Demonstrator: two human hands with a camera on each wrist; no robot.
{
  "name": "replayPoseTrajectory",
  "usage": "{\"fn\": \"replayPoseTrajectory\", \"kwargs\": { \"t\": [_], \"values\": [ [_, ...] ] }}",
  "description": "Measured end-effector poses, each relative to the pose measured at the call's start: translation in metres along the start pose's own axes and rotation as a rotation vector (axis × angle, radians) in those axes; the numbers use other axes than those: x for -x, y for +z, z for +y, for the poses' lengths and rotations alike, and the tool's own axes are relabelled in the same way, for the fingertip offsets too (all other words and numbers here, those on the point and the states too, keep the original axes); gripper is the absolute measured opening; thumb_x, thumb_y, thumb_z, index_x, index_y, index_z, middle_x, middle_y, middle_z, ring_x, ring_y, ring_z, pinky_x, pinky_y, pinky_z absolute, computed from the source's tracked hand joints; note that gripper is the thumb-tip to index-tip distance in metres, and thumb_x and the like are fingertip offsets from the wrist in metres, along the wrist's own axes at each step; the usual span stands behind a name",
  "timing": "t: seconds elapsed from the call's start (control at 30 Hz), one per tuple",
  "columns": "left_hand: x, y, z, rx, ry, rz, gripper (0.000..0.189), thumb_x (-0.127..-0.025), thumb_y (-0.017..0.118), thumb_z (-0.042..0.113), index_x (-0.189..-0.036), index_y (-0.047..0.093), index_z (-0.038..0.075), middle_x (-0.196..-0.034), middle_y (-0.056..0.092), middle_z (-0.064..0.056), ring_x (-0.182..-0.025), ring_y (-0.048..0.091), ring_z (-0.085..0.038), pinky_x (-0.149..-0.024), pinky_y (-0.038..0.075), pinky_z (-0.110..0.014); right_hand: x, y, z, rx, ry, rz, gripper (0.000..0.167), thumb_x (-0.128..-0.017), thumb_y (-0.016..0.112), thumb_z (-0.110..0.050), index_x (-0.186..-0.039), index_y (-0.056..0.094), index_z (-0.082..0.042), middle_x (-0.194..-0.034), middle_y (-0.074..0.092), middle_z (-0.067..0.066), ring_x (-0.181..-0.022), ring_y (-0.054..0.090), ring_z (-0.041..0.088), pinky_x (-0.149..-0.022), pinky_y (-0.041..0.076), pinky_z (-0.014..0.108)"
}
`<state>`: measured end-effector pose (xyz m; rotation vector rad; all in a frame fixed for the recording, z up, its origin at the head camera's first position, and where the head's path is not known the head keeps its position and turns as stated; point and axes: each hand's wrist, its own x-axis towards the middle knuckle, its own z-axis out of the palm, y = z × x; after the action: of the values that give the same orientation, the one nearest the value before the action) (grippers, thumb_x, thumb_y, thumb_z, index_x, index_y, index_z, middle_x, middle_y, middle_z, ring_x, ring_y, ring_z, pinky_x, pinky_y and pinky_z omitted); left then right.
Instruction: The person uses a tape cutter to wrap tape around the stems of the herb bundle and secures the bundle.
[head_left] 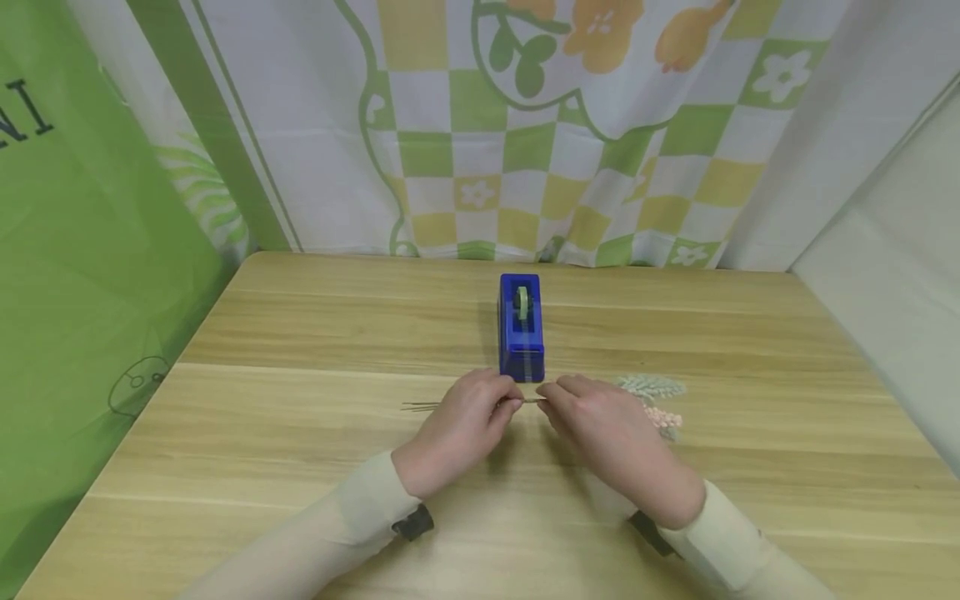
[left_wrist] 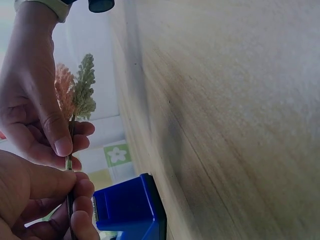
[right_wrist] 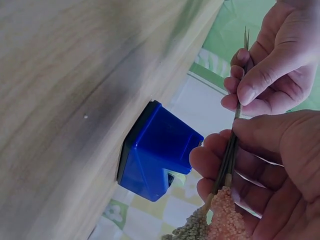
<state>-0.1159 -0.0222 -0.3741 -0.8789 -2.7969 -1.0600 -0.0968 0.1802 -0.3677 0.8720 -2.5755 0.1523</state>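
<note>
Both hands hold one small bundle of thin flower stems (head_left: 420,407) level above the table. My left hand (head_left: 465,417) pinches the stems between thumb and fingers, their bare ends sticking out to the left. Close beside it, my right hand (head_left: 615,429) grips the same stems nearer the blooms, thumb on top. Fluffy green flower heads (head_left: 652,386) and a pink flower head (head_left: 663,418) show beyond the right hand. A short strip of tape (left_wrist: 68,162) wraps the stems between the two hands in the left wrist view.
A blue tape dispenser (head_left: 510,333) with a roll of tape (head_left: 522,302) stands just beyond the hands on the wooden table (head_left: 300,333). Behind the table hangs a checked, flowered curtain (head_left: 480,150); a green cloth (head_left: 97,250) hangs at left.
</note>
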Motion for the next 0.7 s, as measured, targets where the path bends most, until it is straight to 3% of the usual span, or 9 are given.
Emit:
{"fn": "replayPoseTrajectory", "kwargs": {
  "t": [0.17, 0.53, 0.7],
  "values": [
    [-0.0004, 0.0000, -0.0003, 0.004, -0.007, -0.001, 0.012, -0.102, 0.066, 0.009, -0.103, 0.076, 0.003, -0.097, 0.074, -0.006, -0.085, 0.063, -0.016, -0.077, 0.055, -0.028, 0.0002, 0.0005, 0.0011, -0.030, -0.010, 0.005, 0.014, -0.088, 0.080, -0.002, -0.093, 0.073, -0.012, -0.080, 0.068, -0.003, -0.067, 0.060, 0.010, -0.056, 0.053, 0.023],
    [-0.0031, 0.0013, -0.0014, -0.005, -0.031, -0.048, 0.020, -0.107, 0.060, 0.013, -0.102, 0.076, 0.003, -0.084, 0.069, -0.004, -0.071, 0.052, -0.011, -0.066, 0.049, -0.022, -0.0003, 0.0041, 0.0034, -0.080, 0.007, 0.042, 0.007, -0.090, 0.080, -0.008, -0.092, 0.075, -0.012, -0.082, 0.071, -0.004, -0.073, 0.064, 0.011, -0.062, 0.058, 0.026],
    [-0.0036, 0.0019, -0.0022, 0.001, -0.024, -0.035, 0.019, -0.106, 0.061, 0.012, -0.102, 0.076, 0.003, -0.088, 0.073, -0.005, -0.073, 0.057, -0.012, -0.068, 0.052, -0.023, -0.0010, 0.0055, 0.0040, -0.065, 0.003, 0.056, 0.008, -0.089, 0.082, -0.009, -0.092, 0.075, -0.011, -0.082, 0.071, -0.002, -0.071, 0.063, 0.011, -0.060, 0.056, 0.023]
  ]
}}
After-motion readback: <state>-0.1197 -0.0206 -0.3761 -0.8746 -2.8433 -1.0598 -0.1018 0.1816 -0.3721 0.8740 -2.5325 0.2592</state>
